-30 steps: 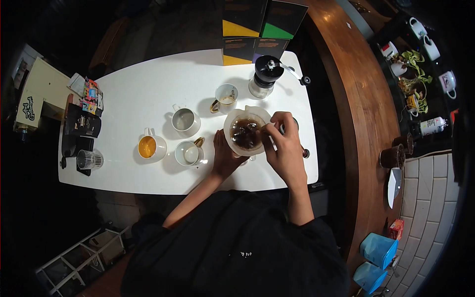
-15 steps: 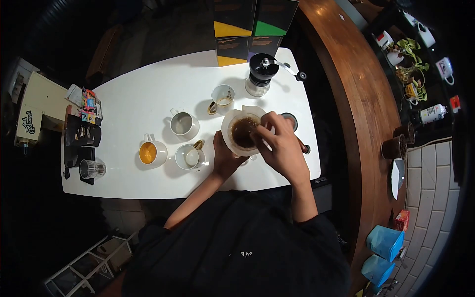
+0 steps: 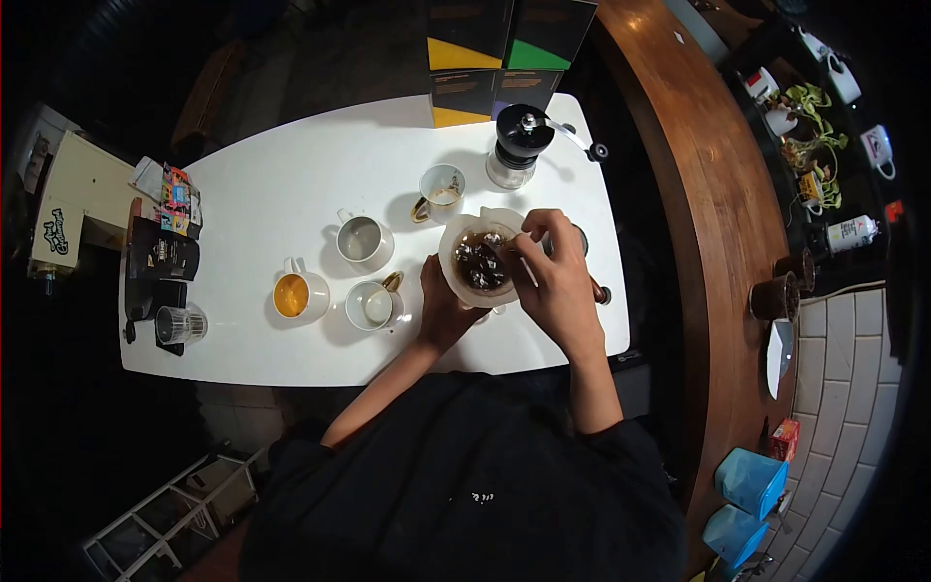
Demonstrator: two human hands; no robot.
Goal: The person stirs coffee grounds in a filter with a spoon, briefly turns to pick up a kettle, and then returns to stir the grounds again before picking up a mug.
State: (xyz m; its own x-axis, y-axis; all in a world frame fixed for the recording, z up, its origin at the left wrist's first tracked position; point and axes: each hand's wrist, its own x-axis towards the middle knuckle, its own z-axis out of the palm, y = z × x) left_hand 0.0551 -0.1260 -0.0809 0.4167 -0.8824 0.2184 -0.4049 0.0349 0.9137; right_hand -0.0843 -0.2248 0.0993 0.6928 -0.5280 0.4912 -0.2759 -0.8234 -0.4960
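Brown coffee fills a coffee dripper (image 3: 449,254) lined with a pale paper filter, and its dark surface is rippled with bright glints. My left hand (image 3: 448,308) is curled around the dripper's lower left side; what stands beneath it is mostly hidden. Over the right rim, my right hand (image 3: 562,286) is closed in a pinch with its fingertips near the liquid. Whatever it pinches, if anything, is hidden. Left of the dripper are a grey-looking cup (image 3: 365,244), a cup with a gold handle (image 3: 369,307), another gold-handled cup (image 3: 443,186) and a mug with orange inside (image 3: 301,298).
A hand coffee grinder (image 3: 516,145) stands behind the dripper, its crank reaching right. Dark boxes (image 3: 465,92) stand at the table's back edge. A ribbed glass (image 3: 182,325) and packets (image 3: 177,204) sit at the left end. A wooden counter (image 3: 669,194) runs along the right.
The coffee's surface has gone from fairly smooth to rippled and glinting. My right hand has shifted slightly at the dripper's rim; my left hand keeps its hold. The view has shifted slightly.
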